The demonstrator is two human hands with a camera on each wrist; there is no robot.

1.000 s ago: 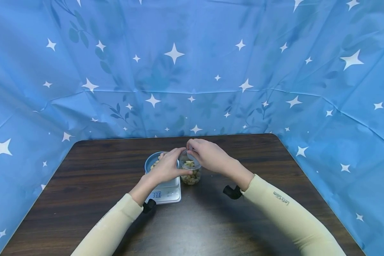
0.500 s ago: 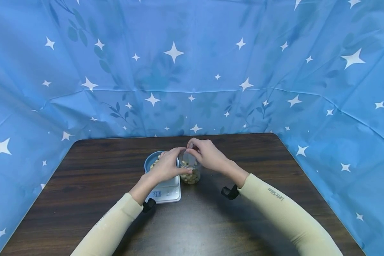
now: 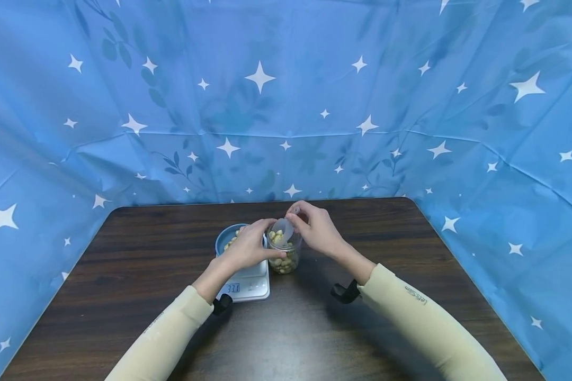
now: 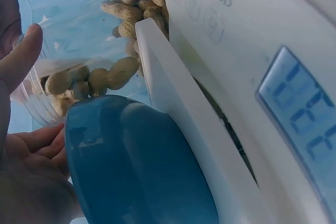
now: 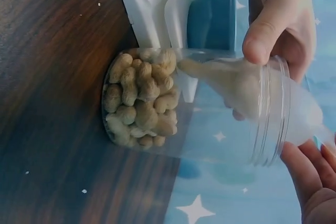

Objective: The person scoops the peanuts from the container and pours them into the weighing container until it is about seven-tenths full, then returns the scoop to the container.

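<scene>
A clear jar (image 3: 286, 263) stands upright on the table, its lower part filled with peanuts in the shell (image 5: 144, 98). My left hand (image 3: 249, 246) grips it around the neck, thumb on the near side. Between its thumb and fingers, my right hand (image 3: 316, 230) pinches the handle of a translucent scoop (image 3: 286, 228). Peanuts lie in the scoop, which is tilted at the jar's mouth, its bowl partly inside. Just left of the jar is a blue bowl (image 4: 136, 156) on a white kitchen scale (image 3: 255, 290); the left hand partly covers this bowl.
Some peanuts show in the blue bowl. The scale's display (image 3: 233, 288) reads 33.1. A dark wooden table (image 3: 362, 338) reaches back to a blue star-patterned cloth (image 3: 286, 106). Small pale crumbs dot the wood near the jar.
The right hand has risen slightly, bringing the scoop up from deeper in the jar to its mouth with peanuts in it. My left hand keeps its grip on the jar.
</scene>
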